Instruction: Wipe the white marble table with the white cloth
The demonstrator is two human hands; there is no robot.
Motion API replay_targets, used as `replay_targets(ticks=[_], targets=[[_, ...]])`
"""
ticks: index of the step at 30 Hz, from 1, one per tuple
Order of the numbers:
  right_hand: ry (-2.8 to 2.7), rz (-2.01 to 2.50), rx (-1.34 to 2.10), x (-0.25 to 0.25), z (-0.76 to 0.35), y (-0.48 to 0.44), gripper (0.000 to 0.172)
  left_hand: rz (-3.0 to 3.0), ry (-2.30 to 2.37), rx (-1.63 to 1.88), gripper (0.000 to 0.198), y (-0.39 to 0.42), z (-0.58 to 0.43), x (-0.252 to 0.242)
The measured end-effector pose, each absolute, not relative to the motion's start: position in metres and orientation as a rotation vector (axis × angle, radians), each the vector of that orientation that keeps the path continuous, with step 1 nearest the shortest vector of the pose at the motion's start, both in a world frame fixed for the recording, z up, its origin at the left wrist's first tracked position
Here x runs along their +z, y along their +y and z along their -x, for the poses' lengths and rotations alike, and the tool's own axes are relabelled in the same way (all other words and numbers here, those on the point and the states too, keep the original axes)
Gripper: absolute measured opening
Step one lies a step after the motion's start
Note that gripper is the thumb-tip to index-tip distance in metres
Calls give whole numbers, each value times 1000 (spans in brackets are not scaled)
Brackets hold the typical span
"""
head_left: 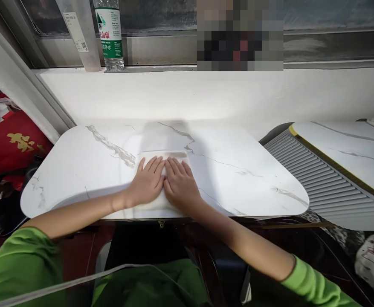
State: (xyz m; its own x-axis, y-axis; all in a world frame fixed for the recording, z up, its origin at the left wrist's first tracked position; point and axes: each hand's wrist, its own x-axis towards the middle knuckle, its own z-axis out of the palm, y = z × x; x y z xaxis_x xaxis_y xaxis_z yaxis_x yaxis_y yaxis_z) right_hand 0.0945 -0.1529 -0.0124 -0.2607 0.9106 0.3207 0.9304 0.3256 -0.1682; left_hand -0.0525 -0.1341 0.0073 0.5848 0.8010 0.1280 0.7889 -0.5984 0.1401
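Left hand (146,181) and right hand (181,183) lie flat, gripping nothing, on a white cloth (157,208), seemingly already folded rectangular on the marble-patterned tabletop (244,170), any folds left undetermined.

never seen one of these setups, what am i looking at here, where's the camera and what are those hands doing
There is no machine here, just a person's two bare hands. The single picture comes from a camera worn on that person's head, looking forward and down, which is why the green sleeves appear near the bottom.

The left hand and right hand lie side by side, palms down, fingers spread slightly. Under them, on a white marbled table, is a flat, whitish rectangular piece; what it is made of is hard to tell. The hands rest on it, and neither grips anything.

On the ledge behind stands a water bottle with a green-and-white label.
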Motion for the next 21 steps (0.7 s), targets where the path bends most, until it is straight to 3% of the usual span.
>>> replay_targets(ticks=[5, 10, 21], targets=[[-2313, 1589, -42, -4, -77, -182, 57, -2680, 1448, 280, 55, -169, 75, 13], [-2413, 1554, 30, 2, -74, -161, 58, -2646, 1502, 272, 57, -155, 82, 12], [-2310, 1612, 67, -5, -42, -10, 58, -2557, 1700, 267, 53, -4, 97, 8]])
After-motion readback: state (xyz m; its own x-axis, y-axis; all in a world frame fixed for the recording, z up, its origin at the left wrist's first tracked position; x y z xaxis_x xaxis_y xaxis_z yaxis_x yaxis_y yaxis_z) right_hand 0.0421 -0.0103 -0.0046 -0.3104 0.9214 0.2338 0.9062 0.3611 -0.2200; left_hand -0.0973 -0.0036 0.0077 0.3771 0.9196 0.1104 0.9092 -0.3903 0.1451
